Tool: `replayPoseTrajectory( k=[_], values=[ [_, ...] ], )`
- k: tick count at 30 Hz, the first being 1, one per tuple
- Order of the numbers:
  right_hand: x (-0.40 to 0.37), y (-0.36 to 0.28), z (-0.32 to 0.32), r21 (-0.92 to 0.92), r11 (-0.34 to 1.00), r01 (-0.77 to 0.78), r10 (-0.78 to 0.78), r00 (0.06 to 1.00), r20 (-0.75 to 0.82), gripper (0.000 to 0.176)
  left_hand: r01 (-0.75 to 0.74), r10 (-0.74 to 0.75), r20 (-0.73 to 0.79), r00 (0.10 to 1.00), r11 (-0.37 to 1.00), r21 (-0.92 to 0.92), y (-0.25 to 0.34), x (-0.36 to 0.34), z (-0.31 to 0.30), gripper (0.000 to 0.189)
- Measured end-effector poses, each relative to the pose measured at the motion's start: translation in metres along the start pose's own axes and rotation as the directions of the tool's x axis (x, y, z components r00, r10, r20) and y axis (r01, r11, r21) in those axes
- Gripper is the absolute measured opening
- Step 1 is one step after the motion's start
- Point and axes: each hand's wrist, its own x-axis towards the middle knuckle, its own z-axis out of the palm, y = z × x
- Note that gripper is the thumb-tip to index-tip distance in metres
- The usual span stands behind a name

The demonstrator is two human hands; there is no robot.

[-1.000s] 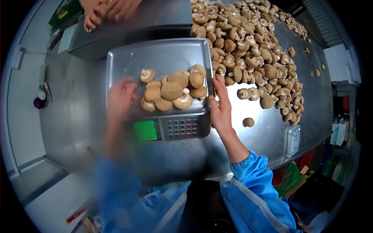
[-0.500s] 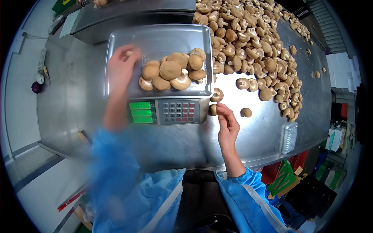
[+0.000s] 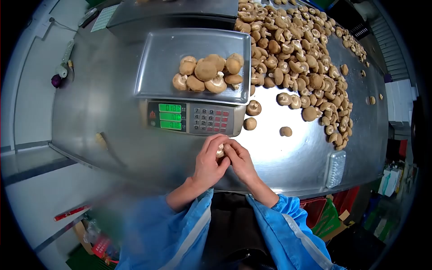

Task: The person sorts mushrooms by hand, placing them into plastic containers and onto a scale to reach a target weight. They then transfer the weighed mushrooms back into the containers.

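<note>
Just below the scale point(image 3: 191, 118), my left hand point(image 3: 208, 164) and my right hand point(image 3: 240, 164) meet around one mushroom point(image 3: 220, 151). Its pale stem side shows between my fingers, and both hands are closed on it. Several brown mushrooms point(image 3: 205, 71) lie grouped on the right part of the metal scale tray point(image 3: 155, 63). The scale's green displays are lit. Two loose mushrooms point(image 3: 254, 107) sit on the table at the scale's right side.
A large heap of mushrooms point(image 3: 310, 81) covers the upper right of the metal table point(image 3: 90, 99). A clear plastic tray point(image 3: 336, 169) lies near its right front edge. One mushroom point(image 3: 285, 131) lies alone. A brush-like tool point(image 3: 101, 140) rests at the left.
My left hand has moved from above the scale tray down to my right hand. Both hands now hold a mushroom together. The view has shifted slightly.
</note>
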Motion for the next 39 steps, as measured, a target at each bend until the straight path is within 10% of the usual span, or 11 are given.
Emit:
replayPoseTrajectory(
  k=[11, 14, 17, 19, 31, 39],
  values=[
    [-0.056, 0.011, -0.14, 0.194, 0.977, 0.09, -0.01, 0.926, -0.377, 0.052, 0.025, -0.051, 0.196, 0.979, 0.991, 0.131, 0.007, -0.017, 0.071, 0.054],
    [-0.084, 0.016, -0.202, -0.274, 0.961, 0.044, -0.199, 0.799, -0.567, 0.065, 0.003, -0.046, 0.285, 0.958, 0.989, 0.151, 0.01, -0.017, 0.094, 0.051],
    [-0.12, 0.009, -0.28, -0.831, 0.551, -0.079, -0.733, 0.43, -0.527, 0.071, -0.046, -0.019, 0.356, 0.934, 0.984, 0.171, 0.016, -0.014, 0.111, 0.05],
    [-0.154, 0.008, -0.341, -0.844, 0.445, -0.298, -0.791, 0.31, -0.527, 0.073, -0.075, -0.001, 0.374, 0.927, 0.979, 0.187, 0.018, -0.012, 0.117, 0.049],
    [-0.214, 0.026, -0.443, -0.715, 0.347, -0.607, -0.428, 0.575, -0.697, 0.091, -0.031, -0.079, 0.507, 0.858, 0.978, 0.205, 0.012, -0.02, 0.148, 0.047],
    [-0.201, 0.018, -0.441, -0.687, 0.336, -0.644, -0.469, 0.518, -0.715, 0.102, 0.018, -0.1, 0.524, 0.846, 0.987, 0.159, 0.014, -0.025, 0.156, 0.041]
  ],
)
